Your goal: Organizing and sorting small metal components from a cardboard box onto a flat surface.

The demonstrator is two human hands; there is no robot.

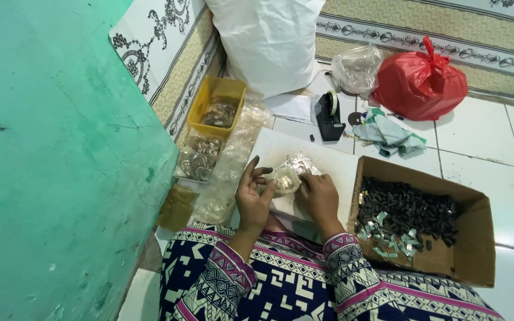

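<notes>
You sit on the white tiled floor [483, 137] beside a green painted wall [60, 148], working over a white flat board [334, 169] that lies in front of your lap. Your left hand [254, 196] and your right hand [319, 196] meet over this board, and between them you hold a small clear plastic bag with pale contents [285, 178]. The left fingers curl round its near side, with the thumb pressed against it; the right hand is half closed, and its fingertips hide behind the bag, so how tightly it grips cannot be told. Just beyond the bag a little heap of silvery foil pieces [301, 161] rests on the board.

By the look of it, you are in the middle of filling or closing this packet: the mouth of the bag sits between both hands. The next move calls for a steady pinch from one hand while the other works the opening, with the bag kept upright so nothing spills.

To your right an open brown cardboard box [477, 249] holds small dark pieces [408, 211]. To your left stand a yellow plastic tray [218, 104] and a clear tub of shiny round parts [198, 156]. Further off are a black tape dispenser [328, 116], a red plastic bag [420, 83] and a large white sack [266, 41].
</notes>
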